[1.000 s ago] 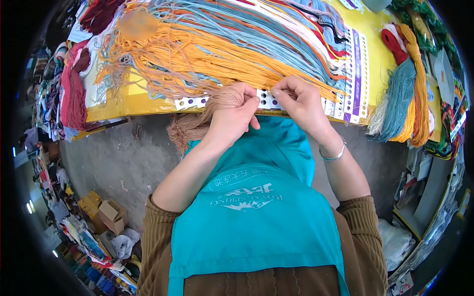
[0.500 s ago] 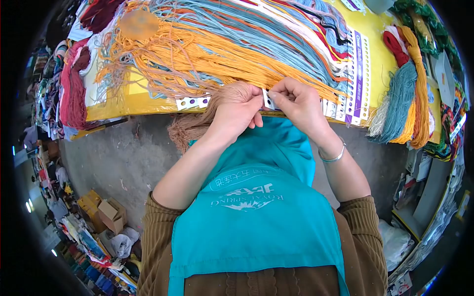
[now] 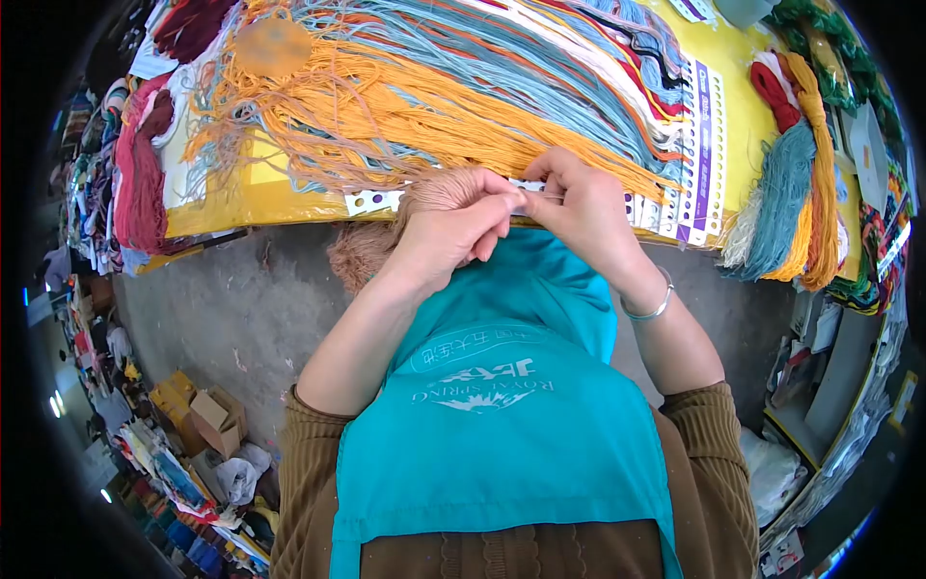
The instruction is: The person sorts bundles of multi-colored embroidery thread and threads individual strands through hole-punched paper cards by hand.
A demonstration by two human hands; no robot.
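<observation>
My left hand (image 3: pixel 451 232) is closed around a bundle of tan embroidery floss (image 3: pixel 359 253), which runs over its fingers and hangs below the table edge. Thumb and forefinger of my right hand (image 3: pixel 584 205) are pinched, meeting the left fingertips. Whatever lies in that pinch is too small to make out. Just behind the fingers, white punched thread cards (image 3: pixel 376 203) lie along the table's near edge. Long orange floss (image 3: pixel 424 121) spreads beyond my hands, beside light blue strands (image 3: pixel 502 72).
A white-and-purple punched card (image 3: pixel 702 145) stands right of the strands on the yellow table (image 3: pixel 217 214). Teal skeins (image 3: pixel 779 198) hang over the right edge, a dark pink skein (image 3: pixel 143 193) over the left. A cardboard box (image 3: pixel 220 420) sits on the floor at left.
My hands have come together at the fingertips, the left shifting slightly down. The white card tab that showed between them is now mostly covered.
</observation>
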